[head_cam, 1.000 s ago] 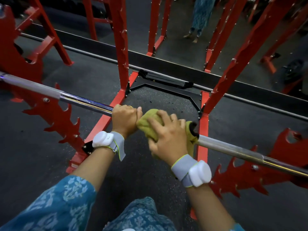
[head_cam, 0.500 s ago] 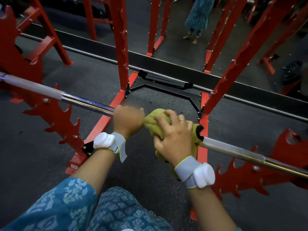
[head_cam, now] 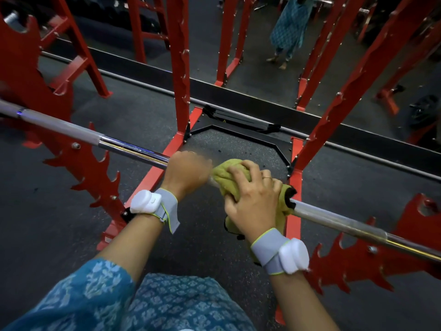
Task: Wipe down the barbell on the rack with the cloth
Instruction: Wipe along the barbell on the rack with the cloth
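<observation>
Gripping the yellow-green cloth (head_cam: 228,172), the right hand (head_cam: 250,204) curls its fingers over the barbell (head_cam: 338,222), with the cloth wrapped round the shaft under the palm. Just beside it on the barbell, the left hand (head_cam: 187,174) is closed round the bare shaft and appears slightly blurred. The barbell rests across the toothed catches of the red rack (head_cam: 353,96). Below the barbell lies dark speckled floor (head_cam: 35,223). A grey band with a white module sits on the left wrist (head_cam: 148,205) and on the right wrist (head_cam: 290,259).

The cloth (head_cam: 225,172) is olive-yellow, the barbell (head_cam: 128,147) silver, the rack (head_cam: 179,68) bright red. The sleeve (head_cam: 90,290) is teal with a pale leaf print.
</observation>
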A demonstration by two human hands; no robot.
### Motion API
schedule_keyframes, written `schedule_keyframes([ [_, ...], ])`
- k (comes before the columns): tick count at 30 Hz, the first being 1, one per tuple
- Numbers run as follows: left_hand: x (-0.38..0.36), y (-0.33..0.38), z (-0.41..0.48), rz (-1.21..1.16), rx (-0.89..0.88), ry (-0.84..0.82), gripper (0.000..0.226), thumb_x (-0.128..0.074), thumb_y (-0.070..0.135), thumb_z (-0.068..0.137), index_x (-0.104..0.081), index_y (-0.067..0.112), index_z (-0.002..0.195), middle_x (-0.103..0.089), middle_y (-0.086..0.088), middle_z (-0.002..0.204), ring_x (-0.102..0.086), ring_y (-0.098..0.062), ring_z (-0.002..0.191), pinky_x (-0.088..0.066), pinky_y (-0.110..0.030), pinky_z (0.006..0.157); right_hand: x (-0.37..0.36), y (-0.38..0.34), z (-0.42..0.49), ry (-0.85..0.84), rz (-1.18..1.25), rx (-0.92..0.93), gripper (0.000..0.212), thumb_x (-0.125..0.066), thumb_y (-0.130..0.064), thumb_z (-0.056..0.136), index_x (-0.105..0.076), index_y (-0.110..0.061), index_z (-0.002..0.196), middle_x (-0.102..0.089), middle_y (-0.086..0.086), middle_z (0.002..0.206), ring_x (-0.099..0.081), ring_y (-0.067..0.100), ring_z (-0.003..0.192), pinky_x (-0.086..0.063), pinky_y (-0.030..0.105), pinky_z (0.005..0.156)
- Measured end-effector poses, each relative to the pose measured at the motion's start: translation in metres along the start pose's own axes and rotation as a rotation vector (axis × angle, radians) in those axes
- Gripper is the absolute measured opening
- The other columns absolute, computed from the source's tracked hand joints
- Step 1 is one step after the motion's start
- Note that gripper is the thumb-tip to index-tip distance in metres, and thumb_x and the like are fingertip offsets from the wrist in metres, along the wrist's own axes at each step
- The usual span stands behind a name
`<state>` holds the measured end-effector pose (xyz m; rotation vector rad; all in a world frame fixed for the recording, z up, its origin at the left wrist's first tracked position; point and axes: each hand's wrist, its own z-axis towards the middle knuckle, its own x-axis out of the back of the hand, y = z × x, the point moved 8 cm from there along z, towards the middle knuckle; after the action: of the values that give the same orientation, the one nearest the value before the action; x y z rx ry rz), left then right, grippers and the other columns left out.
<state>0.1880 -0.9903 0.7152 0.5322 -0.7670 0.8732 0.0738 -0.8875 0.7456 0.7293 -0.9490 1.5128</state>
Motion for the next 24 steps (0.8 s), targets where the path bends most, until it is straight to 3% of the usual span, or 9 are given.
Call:
schedule_keyframes([
  [6, 0.005, -0.036, 0.002, 0.025, 0.065, -0.013, 0.054, -0.038, 0.033, 0.085, -0.058, 0.007, 0.042, -0.053, -0.011, 0.041, -0.052, -0.027, 0.04, -0.046, -0.033, 0.065, -0.004, -0.016, -0.027, 0.01, -0.008, 0.275, 0.059, -0.063, -0.03, 0.052, -0.051, -0.032, 0.11, -0.059, 0.003, 0.123, -0.048, 0.03, 0.093, -0.03, 0.038, 0.075],
  [10, 0.003, -0.041, -0.002, 0.093, 0.081, 0.006, 0.054, -0.037, 0.027, 0.082, -0.055, 0.004, 0.037, -0.05, -0.013, 0.037, -0.048, -0.028, 0.031, -0.04, -0.026, 0.049, 0.003, 0.001, -0.022, 0.021, -0.015, 0.122, 0.051, -0.048, -0.035, 0.056, -0.049, -0.034, 0.107, -0.059, 0.001, 0.118, -0.049, 0.029, 0.088, -0.03, 0.036, 0.071],
  [14, 0.005, -0.042, -0.001, 0.13, 0.108, 0.002, 0.052, -0.036, 0.025, 0.079, -0.052, 0.004, 0.035, -0.049, -0.012, 0.035, -0.046, -0.027, 0.029, -0.038, -0.022, 0.047, 0.0, -0.009, 0.005, 0.032, 0.009, -0.017, 0.048, -0.059, -0.032, 0.053, -0.062, -0.026, 0.1, -0.062, 0.004, 0.109, -0.054, 0.032, 0.081, -0.036, 0.038, 0.067],
  [20, 0.0, -0.041, -0.001, 0.151, 0.083, -0.013, 0.051, -0.035, 0.025, 0.08, -0.052, 0.007, 0.035, -0.051, -0.011, 0.037, -0.048, -0.027, 0.03, -0.033, -0.021, 0.046, -0.018, -0.055, -0.005, 0.015, 0.01, 0.296, 0.064, -0.076, -0.024, 0.042, -0.065, -0.026, 0.105, -0.06, 0.004, 0.12, -0.044, 0.03, 0.092, -0.031, 0.038, 0.072],
  [24, 0.005, -0.039, -0.001, 0.14, 0.093, 0.022, 0.052, -0.036, 0.025, 0.079, -0.052, 0.006, 0.034, -0.051, -0.011, 0.037, -0.047, -0.026, 0.03, -0.034, -0.021, 0.046, -0.011, -0.04, -0.013, 0.018, 0.004, 0.282, 0.068, -0.071, -0.028, 0.042, -0.052, -0.031, 0.108, -0.061, 0.002, 0.118, -0.053, 0.033, 0.09, -0.037, 0.04, 0.072],
])
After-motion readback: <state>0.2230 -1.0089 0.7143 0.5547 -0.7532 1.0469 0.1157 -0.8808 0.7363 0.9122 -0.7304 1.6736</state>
